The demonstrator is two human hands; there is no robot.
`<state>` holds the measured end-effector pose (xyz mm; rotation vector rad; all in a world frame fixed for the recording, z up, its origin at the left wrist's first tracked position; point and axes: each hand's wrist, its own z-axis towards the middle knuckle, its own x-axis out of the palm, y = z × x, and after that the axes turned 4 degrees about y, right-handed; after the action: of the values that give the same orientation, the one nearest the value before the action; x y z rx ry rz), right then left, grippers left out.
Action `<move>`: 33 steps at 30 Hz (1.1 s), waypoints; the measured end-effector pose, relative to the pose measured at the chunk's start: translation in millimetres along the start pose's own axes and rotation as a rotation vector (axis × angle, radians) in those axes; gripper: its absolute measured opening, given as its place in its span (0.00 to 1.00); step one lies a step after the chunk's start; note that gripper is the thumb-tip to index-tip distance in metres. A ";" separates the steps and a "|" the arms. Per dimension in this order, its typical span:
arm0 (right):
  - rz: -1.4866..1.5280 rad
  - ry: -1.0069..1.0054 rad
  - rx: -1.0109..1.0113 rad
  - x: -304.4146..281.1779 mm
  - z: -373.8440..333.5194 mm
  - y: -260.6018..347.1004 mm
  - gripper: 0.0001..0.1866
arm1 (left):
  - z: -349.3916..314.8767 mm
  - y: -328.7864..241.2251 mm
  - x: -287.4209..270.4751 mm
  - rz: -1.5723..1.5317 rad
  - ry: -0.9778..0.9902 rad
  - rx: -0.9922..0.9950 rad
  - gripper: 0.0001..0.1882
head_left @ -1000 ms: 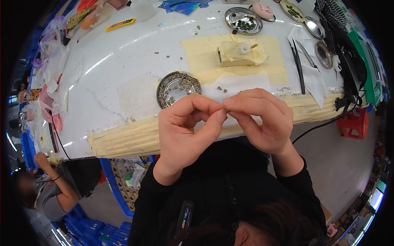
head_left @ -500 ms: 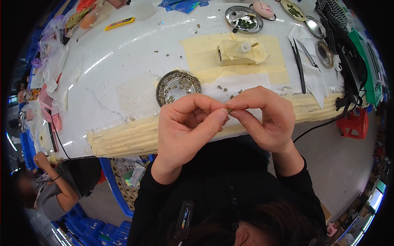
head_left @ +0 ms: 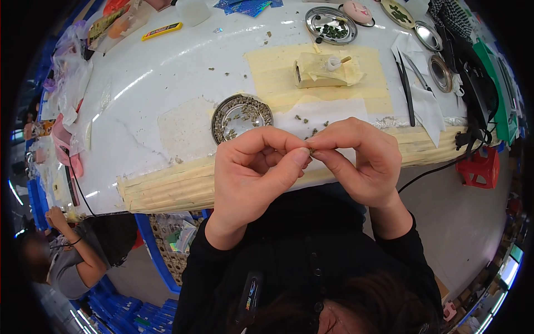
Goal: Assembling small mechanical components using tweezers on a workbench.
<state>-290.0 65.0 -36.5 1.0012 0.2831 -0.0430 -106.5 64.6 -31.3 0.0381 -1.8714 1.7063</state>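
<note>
Thumb and forefinger of my left hand (head_left: 253, 175) meet those of my right hand (head_left: 361, 161) just past the table's near edge. Pinched between the fingertips is a tiny greenish-grey piece (head_left: 311, 151), mostly covered by the fingers. Just beyond my left hand stands a round metal dish (head_left: 214, 123) with many small greyish pieces in it. Several similar loose pieces (head_left: 305, 121) lie on white paper (head_left: 350, 106) beyond my fingertips.
A tape-wrapped block (head_left: 314, 78) holds a small white cup. Tweezers (head_left: 406, 89) lie at right, a yellow box cutter (head_left: 162, 32) at far left. A second metal dish (head_left: 320, 11) contains dark green bits. A padded cream edge (head_left: 167, 189) runs along the front; a co-worker (head_left: 78, 261) sits left.
Almost nothing differs. Both hands keep their pinch in the same place, with only a slight shift of the right hand's fingers.
</note>
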 end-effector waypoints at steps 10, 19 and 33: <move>0.003 -0.019 -0.017 0.5 0.6 -0.6 0.11 | -1.3 5.0 -0.3 0.289 -0.019 0.187 0.06; 0.002 -0.031 0.011 1.9 1.6 0.5 0.11 | -0.4 4.9 3.7 0.300 -0.068 0.181 0.06; -0.007 -0.012 0.001 0.1 5.2 2.7 0.12 | -0.3 6.5 1.2 0.300 -0.107 0.195 0.07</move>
<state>-288.2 62.2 -31.7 1.0011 0.2755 -0.0557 -110.0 66.4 -36.6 -0.0794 -1.8523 2.1253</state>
